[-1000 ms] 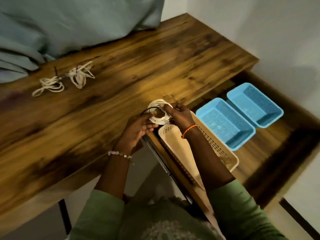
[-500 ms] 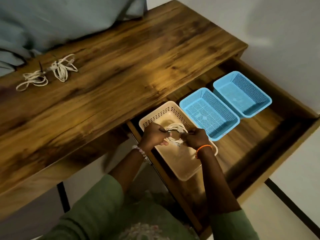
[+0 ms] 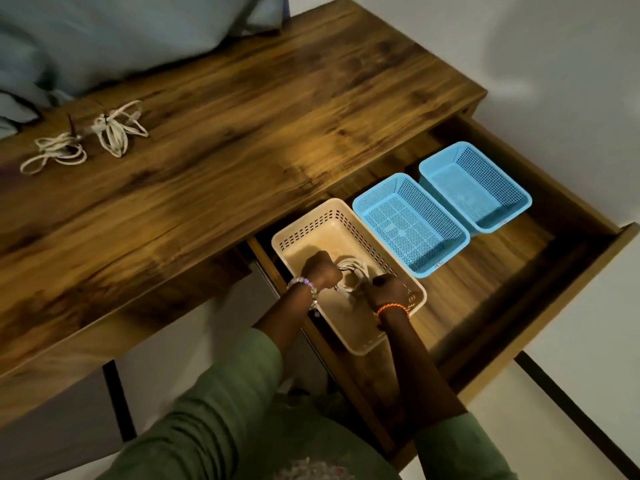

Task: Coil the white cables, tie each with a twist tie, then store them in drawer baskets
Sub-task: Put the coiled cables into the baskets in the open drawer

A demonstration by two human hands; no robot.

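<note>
Head view, both hands' grip [image 3: 320, 271] [image 3: 388, 291] pinching coiled cable [image 3: 353, 268], now lowered inside beige basket [image 3: 311, 223].

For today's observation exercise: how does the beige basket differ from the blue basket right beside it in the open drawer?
Colour: the beige basket is cream; the near blue basket is bright blue.
Contents: the beige basket holds a coiled white cable, gripped by the left hand and right hand; the blue basket shows nothing inside.
Walls: the beige basket has slotted walls; the blue basket is fine mesh.
Both are rectangular and sit upright in the drawer.
</note>
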